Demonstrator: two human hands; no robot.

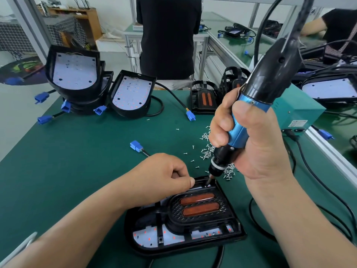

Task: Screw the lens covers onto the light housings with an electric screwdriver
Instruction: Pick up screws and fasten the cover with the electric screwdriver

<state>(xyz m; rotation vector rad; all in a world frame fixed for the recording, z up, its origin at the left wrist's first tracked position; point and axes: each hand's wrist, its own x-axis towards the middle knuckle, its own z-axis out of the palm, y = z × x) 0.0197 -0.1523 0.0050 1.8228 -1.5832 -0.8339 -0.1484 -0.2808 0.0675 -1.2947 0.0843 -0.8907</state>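
Observation:
A black light housing (236, 235) lies on the green mat in front of me, with a black lens cover (201, 207) carrying two orange lenses seated in it. My right hand (253, 144) grips a blue and black electric screwdriver (257, 105), held upright. Its bit (208, 182) touches the housing's far edge. My left hand (164, 176) rests on the housing's far left corner, fingers curled, thumb and forefinger pinched close beside the bit; whether they hold a screw is hidden. Loose small screws (207, 151) lie scattered behind the housing.
Several open housings with white LED boards (133, 93) and blue connectors (136, 146) stand at the back left. Finished units (204, 99) stand at the back centre. A teal power box (301, 113) sits at right, with black cables (316, 182) trailing. A person (168, 35) stands behind the table.

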